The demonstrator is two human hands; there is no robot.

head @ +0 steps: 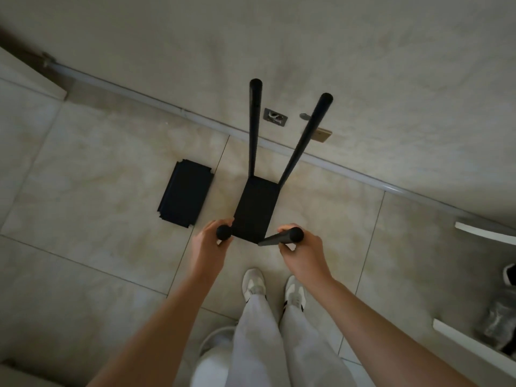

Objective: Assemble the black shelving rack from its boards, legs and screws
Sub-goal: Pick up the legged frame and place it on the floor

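Tiled floor, pale beige, dim light.
Floor carries a stack of black boards lying flat left of the upright rack; rack stands near the wall base. White shoes planted just behind the rack.

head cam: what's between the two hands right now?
In the head view, the near end of the black board fills the stretch between the left hand and right hand, each gripping a black leg top.
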